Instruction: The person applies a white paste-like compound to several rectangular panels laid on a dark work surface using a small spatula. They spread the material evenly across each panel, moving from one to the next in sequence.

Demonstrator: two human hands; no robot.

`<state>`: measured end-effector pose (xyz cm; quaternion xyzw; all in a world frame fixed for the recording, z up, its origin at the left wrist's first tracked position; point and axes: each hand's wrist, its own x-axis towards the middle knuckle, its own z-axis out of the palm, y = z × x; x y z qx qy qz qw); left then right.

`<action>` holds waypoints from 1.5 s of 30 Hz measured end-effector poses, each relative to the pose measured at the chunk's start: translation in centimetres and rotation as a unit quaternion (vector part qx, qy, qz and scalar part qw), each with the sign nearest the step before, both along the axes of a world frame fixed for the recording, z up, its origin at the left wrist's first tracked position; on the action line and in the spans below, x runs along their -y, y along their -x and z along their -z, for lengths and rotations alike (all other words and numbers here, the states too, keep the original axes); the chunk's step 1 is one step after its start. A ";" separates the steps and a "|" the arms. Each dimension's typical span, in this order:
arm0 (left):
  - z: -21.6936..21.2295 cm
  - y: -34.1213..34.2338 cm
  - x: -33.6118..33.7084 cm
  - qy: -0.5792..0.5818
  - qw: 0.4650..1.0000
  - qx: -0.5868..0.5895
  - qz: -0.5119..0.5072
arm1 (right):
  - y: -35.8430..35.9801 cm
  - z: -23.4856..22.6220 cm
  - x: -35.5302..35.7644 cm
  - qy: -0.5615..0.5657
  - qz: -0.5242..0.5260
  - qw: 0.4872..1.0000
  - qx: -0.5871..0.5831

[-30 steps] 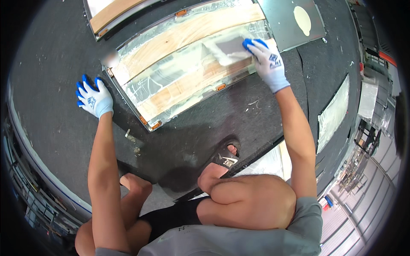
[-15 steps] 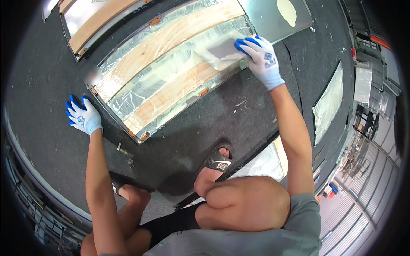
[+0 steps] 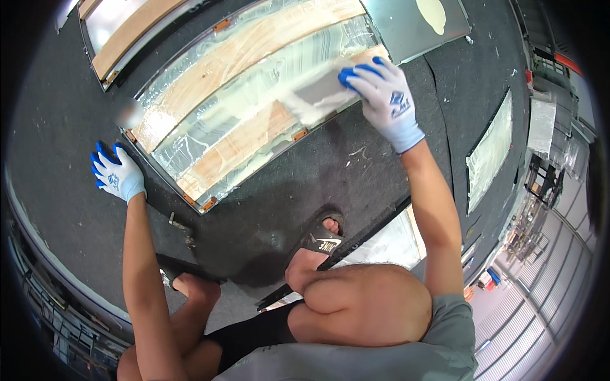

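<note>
My right hand (image 3: 389, 105), in a white and blue coated glove, grips a flat, wide spreader (image 3: 318, 94) smeared with pale paste. The spreader lies over the near right part of a framed panel (image 3: 267, 86). Wooden strips (image 3: 222, 147) run along this panel, and milky cream paste covers much of the surface between and over them. Small orange-brown pieces (image 3: 209, 204) sit at the frame's corners and edges. Off the panel's left end, my gloved left hand (image 3: 119, 174) rests on the dark floor (image 3: 60, 136) with fingers spread, holding nothing.
A grey sheet (image 3: 406, 28) with a cream puddle (image 3: 432, 14) adjoins the panel's far right. Another panel with wooden strips (image 3: 136, 35) lies at the far left. A pale coated sheet (image 3: 490, 152) is on the right. My sandalled feet (image 3: 321, 241) stand close to the near edge.
My right hand has moved the spreader slightly nearer and left over the panel. My left hand stays on the floor. The whole view has shifted a little.
</note>
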<state>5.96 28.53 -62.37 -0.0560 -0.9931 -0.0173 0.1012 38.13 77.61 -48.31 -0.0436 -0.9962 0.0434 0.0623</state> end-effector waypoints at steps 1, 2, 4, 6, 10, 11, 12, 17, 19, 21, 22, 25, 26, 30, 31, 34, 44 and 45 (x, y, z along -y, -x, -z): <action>0.0 0.0 -0.1 -0.007 1.000 0.000 0.001 | 0.5 -0.2 -1.0 -0.008 -0.004 1.000 0.004; 0.0 0.0 -0.1 -0.016 1.000 -0.011 0.010 | 1.2 -0.3 -1.9 -0.005 0.009 1.000 -0.014; 0.0 0.0 -0.2 -0.013 1.000 0.008 -0.005 | 1.9 -1.0 -4.0 0.005 0.030 0.999 -0.036; -0.1 0.0 -0.3 -0.012 1.000 -0.001 -0.001 | 2.6 -1.3 -6.3 -0.011 0.037 0.997 -0.063; -0.2 -0.2 -0.3 -0.007 1.000 0.003 -0.008 | 2.4 -0.5 -7.3 -0.028 0.075 0.995 -0.061; -0.2 -0.1 -0.3 -0.008 1.000 0.002 -0.007 | 2.0 -0.3 -7.1 -0.038 0.077 0.994 -0.068; -0.1 -0.1 -0.3 -0.009 1.000 -0.003 -0.004 | 1.6 -0.1 -6.6 -0.023 0.072 0.996 -0.051; 0.2 -0.1 -0.1 -0.008 1.000 0.008 -0.014 | 1.3 -0.4 -4.4 0.013 0.059 0.998 -0.028; 0.2 -0.1 -0.1 -0.012 1.000 -0.005 -0.007 | 2.5 -0.2 -3.7 0.012 0.053 0.997 -0.057; 0.1 -0.1 -0.1 -0.010 1.000 -0.001 -0.006 | 3.4 -0.1 -2.8 0.031 0.066 0.995 -0.073; 0.1 0.0 -0.2 -0.012 1.000 -0.006 -0.004 | 3.6 0.0 -2.4 0.030 0.069 0.995 -0.069; 0.2 0.0 -0.2 -0.002 1.000 -0.004 -0.011 | 2.6 -0.5 -1.5 0.020 -0.039 0.993 -0.111; 0.3 0.0 -0.2 -0.004 1.000 -0.007 -0.015 | 2.2 -0.7 -1.5 0.031 -0.018 0.997 -0.062; 0.3 -0.1 -0.2 -0.005 1.000 -0.013 -0.013 | 2.9 -1.0 -4.4 0.057 0.002 0.998 0.006; 0.3 -0.2 -0.1 -0.008 1.000 -0.005 -0.013 | 3.5 -1.1 -5.5 0.054 0.003 0.999 0.003; 0.1 -0.2 -0.3 -0.023 1.000 -0.001 -0.011 | 5.7 -1.7 -9.1 0.056 0.057 0.993 0.090; -0.2 -0.3 -0.8 -0.031 0.999 -0.013 -0.017 | 13.2 -2.7 -5.2 0.092 0.085 0.940 0.318; -0.2 -0.3 -0.8 -0.031 0.999 -0.008 -0.018 | 13.9 -2.6 -4.0 0.066 0.068 0.941 0.324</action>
